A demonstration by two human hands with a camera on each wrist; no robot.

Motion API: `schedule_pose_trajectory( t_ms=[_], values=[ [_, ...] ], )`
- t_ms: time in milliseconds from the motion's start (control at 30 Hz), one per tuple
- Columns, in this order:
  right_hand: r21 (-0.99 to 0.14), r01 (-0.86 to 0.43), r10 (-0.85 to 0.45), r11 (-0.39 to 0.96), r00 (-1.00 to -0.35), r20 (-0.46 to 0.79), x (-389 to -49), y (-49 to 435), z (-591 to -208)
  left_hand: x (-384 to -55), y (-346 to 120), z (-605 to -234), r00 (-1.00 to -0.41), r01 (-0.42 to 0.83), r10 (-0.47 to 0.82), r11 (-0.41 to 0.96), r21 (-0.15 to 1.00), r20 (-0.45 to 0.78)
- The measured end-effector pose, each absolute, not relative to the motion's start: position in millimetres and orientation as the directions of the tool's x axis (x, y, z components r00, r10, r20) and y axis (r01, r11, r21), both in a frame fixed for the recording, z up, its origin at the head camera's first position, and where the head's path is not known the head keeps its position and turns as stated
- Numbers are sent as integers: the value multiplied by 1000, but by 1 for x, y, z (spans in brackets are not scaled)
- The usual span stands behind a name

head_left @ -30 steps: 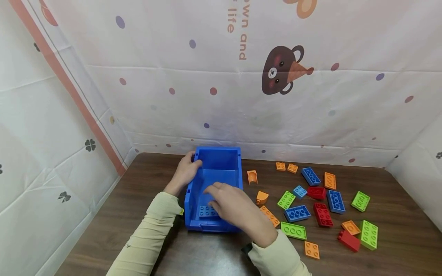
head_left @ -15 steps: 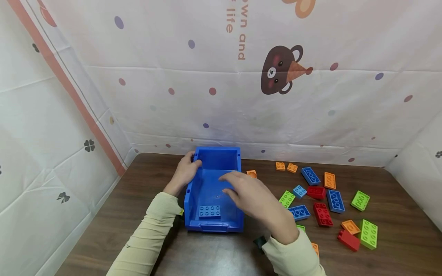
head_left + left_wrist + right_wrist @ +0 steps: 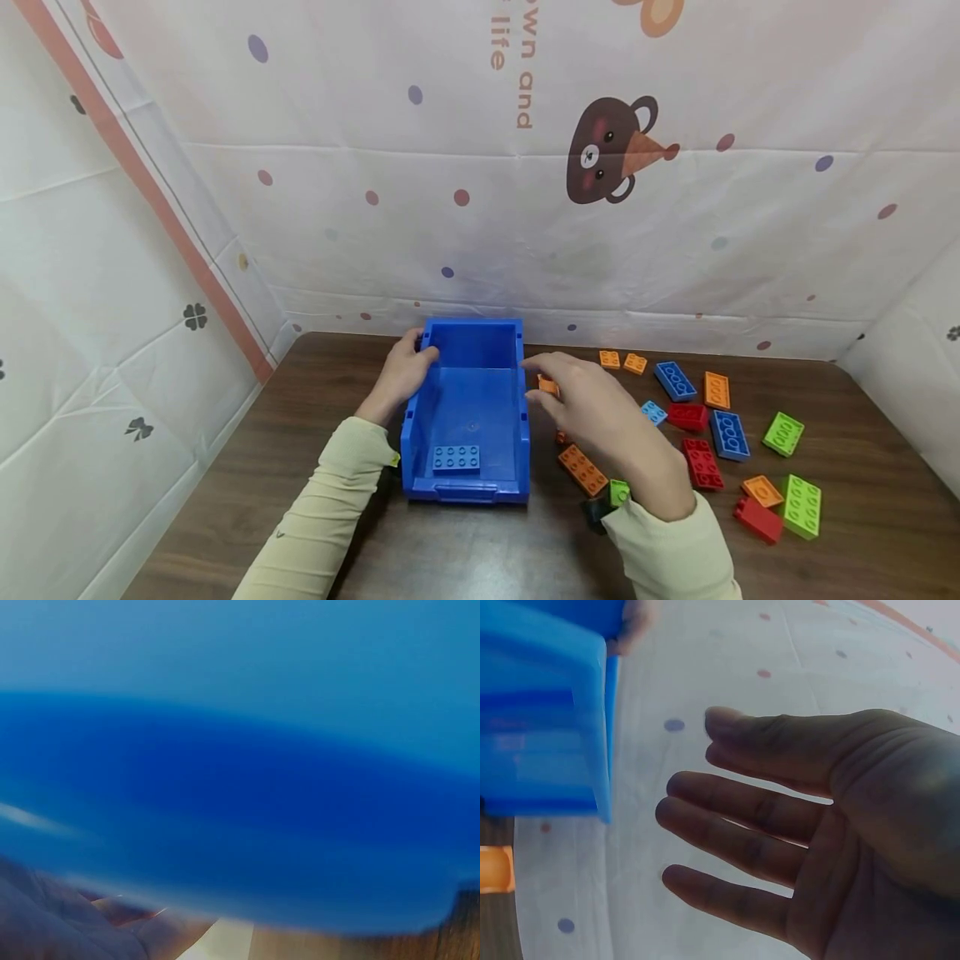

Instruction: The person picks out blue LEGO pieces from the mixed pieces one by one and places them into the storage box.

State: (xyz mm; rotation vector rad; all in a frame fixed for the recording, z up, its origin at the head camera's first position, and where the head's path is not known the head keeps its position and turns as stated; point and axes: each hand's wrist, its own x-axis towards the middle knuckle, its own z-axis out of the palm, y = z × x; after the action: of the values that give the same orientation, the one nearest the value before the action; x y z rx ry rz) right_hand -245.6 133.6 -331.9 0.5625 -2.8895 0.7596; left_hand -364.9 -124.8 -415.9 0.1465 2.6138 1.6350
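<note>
A blue storage bin (image 3: 471, 400) stands on the table with its low lip toward me. My left hand (image 3: 401, 373) grips the bin's left wall, thumb over the rim and the other fingers partly hidden outside. On the bin floor, near the lip, lies a blue brick (image 3: 456, 457) with studs up. My right hand (image 3: 600, 408) hovers just right of the bin, above an orange brick (image 3: 548, 386) that it partly hides. Its fingers look straight with nothing between them in the right wrist view, where the hand (image 3: 817, 825) shows from the palm side. Bin plastic (image 3: 247, 787) fills the blurred left wrist view.
Loose bricks are scattered over the table's right half: an orange long brick (image 3: 582, 471), red bricks (image 3: 702, 463), blue bricks (image 3: 730, 435) and a lime brick (image 3: 802, 507). Two small orange bricks lie near the back edge. A printed cloth (image 3: 360, 242) hangs behind the table.
My right hand has moved right, from over the bin to beside it, uncovering the blue brick inside. The left hand and the bin have stayed in place.
</note>
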Motion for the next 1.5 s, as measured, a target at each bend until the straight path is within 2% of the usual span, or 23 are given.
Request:
schedule_pose_trajectory(
  t_ms=[167,700,933,1500],
  values=[
    [-443,-341,-294,829,-940,174,-248,149,-328,-365,-125,-416,-994,55,112,436,899,6],
    [-504,-285,-220,815,-958,187,-256,192,-334,-366,-125,-416,-993,54,117,434,899,4],
    [-526,-212,-167,824,-977,132,-260,208,-337,-366,-125,-416,-993,55,114,437,898,5],
    [-525,-153,-127,837,-988,86,-274,227,-354,-364,-125,-417,-994,59,112,440,896,10]
  ],
)
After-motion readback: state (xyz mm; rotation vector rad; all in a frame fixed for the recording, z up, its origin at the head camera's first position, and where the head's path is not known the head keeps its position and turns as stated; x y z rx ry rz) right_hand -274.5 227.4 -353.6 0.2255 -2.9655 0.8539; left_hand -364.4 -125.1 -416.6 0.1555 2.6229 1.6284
